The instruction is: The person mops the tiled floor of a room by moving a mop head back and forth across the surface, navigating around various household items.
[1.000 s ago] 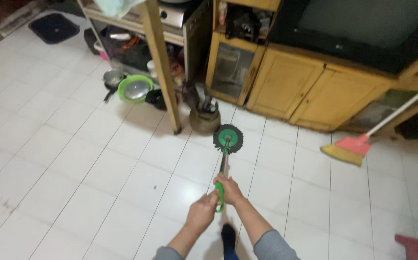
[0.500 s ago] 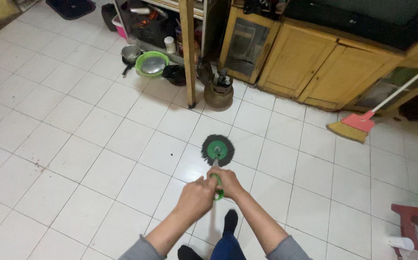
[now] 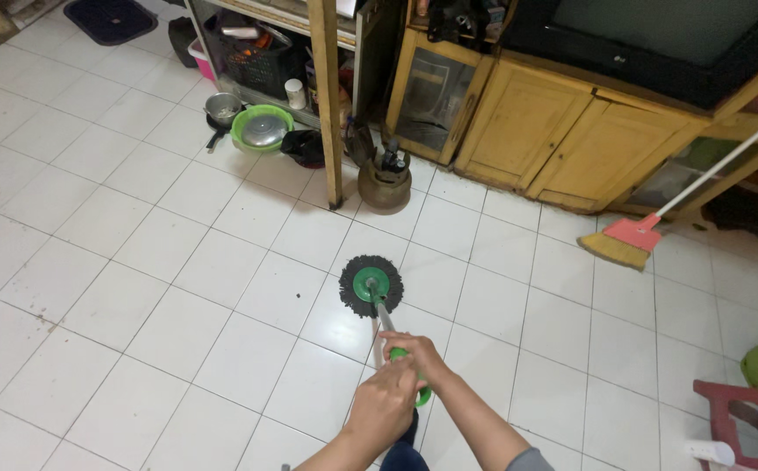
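Observation:
A round mop with a dark fringe and green centre disc rests flat on the white tiled floor. Its metal pole with a green grip runs back toward me. My right hand wraps the pole's green grip from the far side. My left hand closes around the same pole just below it, nearer to me. Both forearms reach in from the bottom edge.
A wooden post of a shelf rack stands behind the mop, with a green bowl, pots and a brown pot at its foot. Yellow wooden cabinets line the back. A pink broom leans at right; a red stool sits bottom right.
The mop head has been drawn back toward me across the tiles, away from the shelf post. My hands stayed on the pole.

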